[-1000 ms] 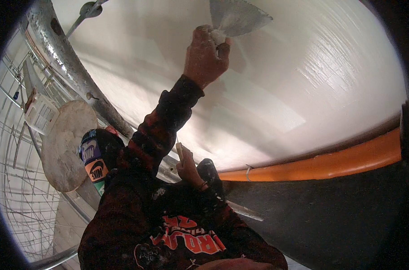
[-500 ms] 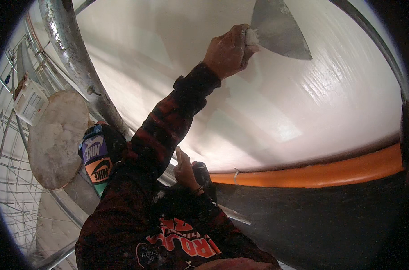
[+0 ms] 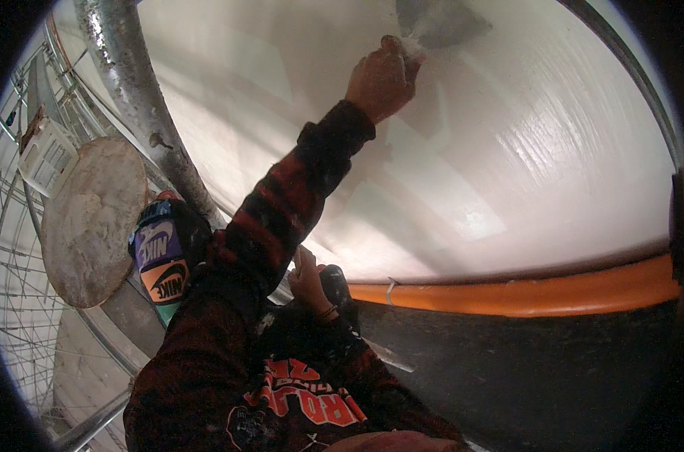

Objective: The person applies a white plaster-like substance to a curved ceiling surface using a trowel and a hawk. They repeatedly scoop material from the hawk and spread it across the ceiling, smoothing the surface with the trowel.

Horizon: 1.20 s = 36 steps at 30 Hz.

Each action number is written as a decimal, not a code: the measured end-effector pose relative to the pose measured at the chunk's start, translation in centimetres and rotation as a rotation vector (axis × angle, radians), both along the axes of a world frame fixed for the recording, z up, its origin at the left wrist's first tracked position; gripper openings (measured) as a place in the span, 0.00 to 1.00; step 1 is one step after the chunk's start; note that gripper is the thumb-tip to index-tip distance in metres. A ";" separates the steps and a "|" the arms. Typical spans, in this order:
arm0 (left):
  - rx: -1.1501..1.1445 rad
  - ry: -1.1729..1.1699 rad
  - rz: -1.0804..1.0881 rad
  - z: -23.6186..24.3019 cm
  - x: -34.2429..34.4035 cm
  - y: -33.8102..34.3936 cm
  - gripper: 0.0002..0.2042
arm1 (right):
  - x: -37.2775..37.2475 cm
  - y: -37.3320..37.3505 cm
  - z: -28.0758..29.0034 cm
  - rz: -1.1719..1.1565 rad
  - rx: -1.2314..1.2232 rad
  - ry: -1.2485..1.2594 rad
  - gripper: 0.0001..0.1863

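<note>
My left hand [image 3: 383,84] is stretched up and forward, closed round the handle of a wide putty knife. The knife's grey triangular blade [image 3: 444,21] is smeared by motion and lies over the pale, glossy wall [image 3: 447,166]. White paste clings around the handle end. Close to my body, my right hand [image 3: 308,282] is closed, fingers bent and pressed together. Whatever it may hold is hidden behind the left sleeve and the fingers. Streaky ridges mark the wall to the right of the blade.
A thick metal pole [image 3: 127,83] rises at the left. Beside it are a round, stained board [image 3: 93,226] and a white plastic container [image 3: 48,160]. Wire mesh [image 3: 14,301] stands at far left. An orange tube [image 3: 523,290] runs along the wall's lower edge, above a dark surface [image 3: 508,361].
My left hand and the putty knife have shifted slightly up and left, and the blade now looks blurred. My right hand stays nearly where it was.
</note>
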<state>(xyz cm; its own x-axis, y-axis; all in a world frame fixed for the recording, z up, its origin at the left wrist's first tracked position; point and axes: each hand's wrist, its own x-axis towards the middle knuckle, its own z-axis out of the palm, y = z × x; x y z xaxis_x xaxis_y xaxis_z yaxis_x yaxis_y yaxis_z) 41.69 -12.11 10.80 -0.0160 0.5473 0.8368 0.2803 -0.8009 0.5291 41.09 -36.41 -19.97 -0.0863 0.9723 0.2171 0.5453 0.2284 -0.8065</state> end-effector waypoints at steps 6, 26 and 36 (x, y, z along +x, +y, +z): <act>0.105 -0.012 0.010 1.3 -0.2 -2.2 0.19 | -0.1 -0.2 -0.5 -0.012 -0.017 -0.061 0.35; 0.015 -0.006 0.020 3.1 -0.7 -2.9 0.23 | -0.3 -0.2 -0.9 0.057 -0.068 -0.045 0.46; 0.038 0.054 0.106 0.9 0.5 -1.3 0.23 | -0.2 -0.4 -2.3 0.089 -0.027 -0.143 0.43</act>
